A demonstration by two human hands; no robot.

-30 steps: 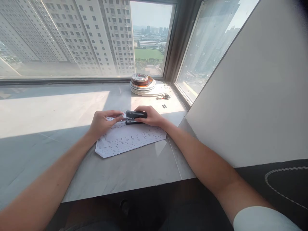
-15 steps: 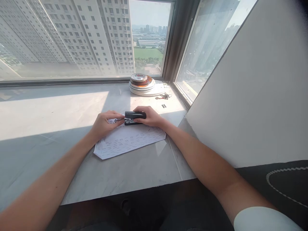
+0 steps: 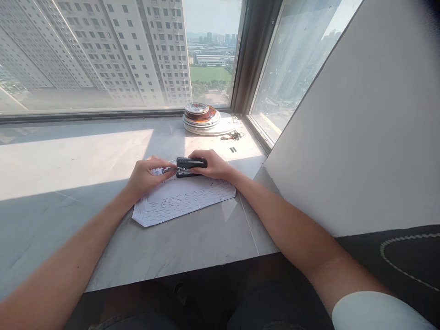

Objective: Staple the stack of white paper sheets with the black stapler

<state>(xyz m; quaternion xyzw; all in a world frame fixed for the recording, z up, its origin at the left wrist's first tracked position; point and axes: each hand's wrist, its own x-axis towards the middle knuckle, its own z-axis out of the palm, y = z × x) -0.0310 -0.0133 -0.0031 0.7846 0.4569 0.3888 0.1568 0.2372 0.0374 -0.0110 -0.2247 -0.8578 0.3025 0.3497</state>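
Note:
A black stapler (image 3: 191,163) is held over the printed paper (image 3: 182,197), its top arm and base apart at the left end. My right hand (image 3: 215,164) wraps round its right end, thumb below and fingers over the top. At the stapler's left end, my left hand (image 3: 146,175) pinches a slim metal part (image 3: 167,170) between thumb and fingertips. The fingers partly hide this part, and I cannot tell whether it is joined to the stapler. Beneath both hands the paper lies flat, covered with rows of short dark marks and with its corners cut off.
Stacked plates (image 3: 201,120) stand by the window corner. A small tangle of cord or keys (image 3: 233,135) and two short dark strips (image 3: 233,149) lie nearer me. On the right a white wall (image 3: 360,128) slants beside the marble sill (image 3: 192,252), whose front edge faces me.
The whole view has shifted slightly. Both hands keep almost the same grip at the stapler, and less bright metal shows between its top arm and base.

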